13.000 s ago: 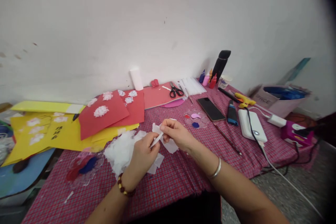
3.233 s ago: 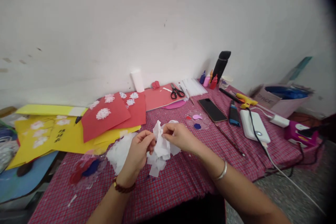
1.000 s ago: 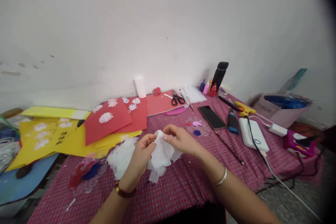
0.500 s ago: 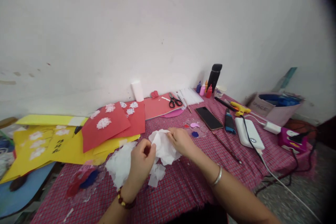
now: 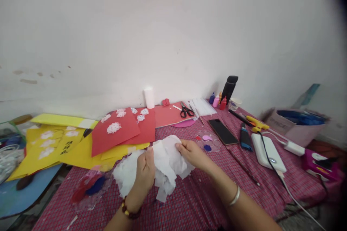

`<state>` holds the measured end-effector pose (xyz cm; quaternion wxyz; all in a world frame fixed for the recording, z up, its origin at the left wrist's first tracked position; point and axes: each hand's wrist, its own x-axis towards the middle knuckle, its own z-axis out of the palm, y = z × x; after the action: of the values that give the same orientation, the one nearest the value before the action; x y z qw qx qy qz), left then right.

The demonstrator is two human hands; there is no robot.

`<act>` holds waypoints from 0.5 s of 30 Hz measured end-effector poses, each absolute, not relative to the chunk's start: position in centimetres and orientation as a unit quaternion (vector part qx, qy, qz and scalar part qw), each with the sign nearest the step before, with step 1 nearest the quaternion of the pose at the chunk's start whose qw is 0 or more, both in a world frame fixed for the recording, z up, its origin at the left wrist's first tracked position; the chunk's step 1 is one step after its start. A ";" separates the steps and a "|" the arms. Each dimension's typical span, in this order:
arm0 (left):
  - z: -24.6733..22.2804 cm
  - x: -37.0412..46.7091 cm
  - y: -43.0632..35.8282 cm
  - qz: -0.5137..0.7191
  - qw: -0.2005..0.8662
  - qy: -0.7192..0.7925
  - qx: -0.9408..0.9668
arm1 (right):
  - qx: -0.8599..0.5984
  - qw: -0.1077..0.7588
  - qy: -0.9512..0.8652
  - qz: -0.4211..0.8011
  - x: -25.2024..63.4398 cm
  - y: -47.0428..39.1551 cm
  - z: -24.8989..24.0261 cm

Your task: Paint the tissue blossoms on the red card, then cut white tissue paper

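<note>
White tissue paper (image 5: pixel 169 155) is spread between my two hands above the checked tablecloth. My left hand (image 5: pixel 145 169), with a beaded bracelet at the wrist, pinches its left side. On the right, my right hand (image 5: pixel 192 153) grips the tissue's edge between thumb and fingers; a silver bangle circles that wrist. A loose heap of white tissue (image 5: pixel 126 171) lies behind and left of my left hand. Beyond the hands rest red sheets (image 5: pixel 124 135) with white and pink tissue blossoms, partly over yellow paper (image 5: pixel 81 151).
Paint palettes lie at left (image 5: pixel 92 186) and right (image 5: pixel 207 141). Scissors (image 5: pixel 186 111), a phone (image 5: pixel 222 131), a brush (image 5: pixel 244 166), a yellow glue gun (image 5: pixel 257 124) and a white power bank (image 5: pixel 268 152) with cables are on the cloth. Paint bottles (image 5: pixel 223 103) stand near the wall.
The tissue is spread wider between my hands, and my left fingers have closed on it. The whole view has shifted slightly, so the table's objects appear lower and further right.
</note>
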<state>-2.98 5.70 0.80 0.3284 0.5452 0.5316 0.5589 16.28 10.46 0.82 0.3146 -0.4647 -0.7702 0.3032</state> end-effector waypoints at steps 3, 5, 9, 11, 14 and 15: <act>0.9 -3.1 5.4 0.546 0.277 0.504 0.609 | -0.384 0.344 -0.782 0.349 16.7 10.3 1.3; 1.1 -3.1 5.2 0.511 0.235 0.481 0.672 | -0.340 0.381 -0.773 0.377 16.7 10.0 1.6; 1.3 -2.6 5.0 0.418 0.160 0.448 0.774 | -0.343 0.423 -0.743 0.388 16.4 9.8 1.7; 1.2 -2.5 5.0 0.390 0.134 0.432 0.802 | -0.355 0.409 -0.746 0.387 16.1 9.8 1.6; 0.7 -2.4 5.1 0.388 0.090 0.426 0.813 | -0.409 0.356 -0.758 0.364 15.6 9.6 1.4; 0.6 -2.4 5.1 0.387 0.075 0.425 0.815 | -0.429 0.346 -0.759 0.347 15.5 9.5 1.4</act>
<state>-2.43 5.06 0.61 0.0747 0.8147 0.4251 0.3873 15.52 9.53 1.36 0.3456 -0.4286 -0.7591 0.3474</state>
